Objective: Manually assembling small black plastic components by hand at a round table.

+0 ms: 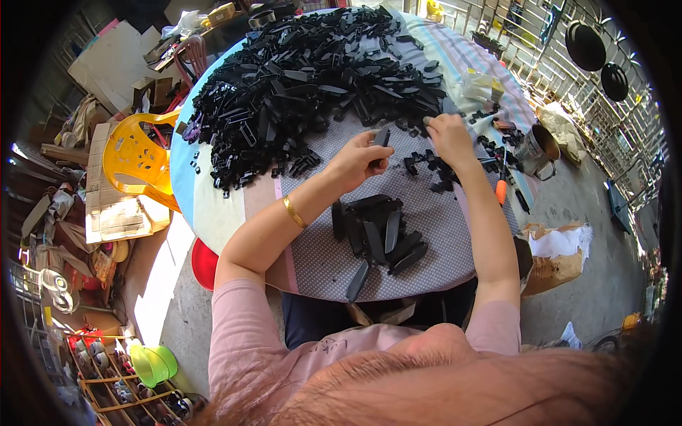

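Note:
My left hand (359, 162), with a gold bangle on its wrist, is closed around a long black plastic piece (382, 136), whose tip sticks up past the thumb. To the right, at the edge of a large heap of black plastic parts (284, 92), is my right hand (450, 135). Its fingers are pinched together, and whatever they grip is hidden. Small black parts (426, 163) lie scattered between and below the hands. Closer to me sits a smaller pile of long black pieces (383, 231), loosely stacked on the dotted grey cloth (305, 248).
An orange-handled tool (501, 192) and a metal mug (538, 150) are at the round table's right side. A clear plastic bag (481, 86) lies behind them. A yellow plastic chair (138, 153) stands left of the table, with a red stool (204, 264) partly beneath it.

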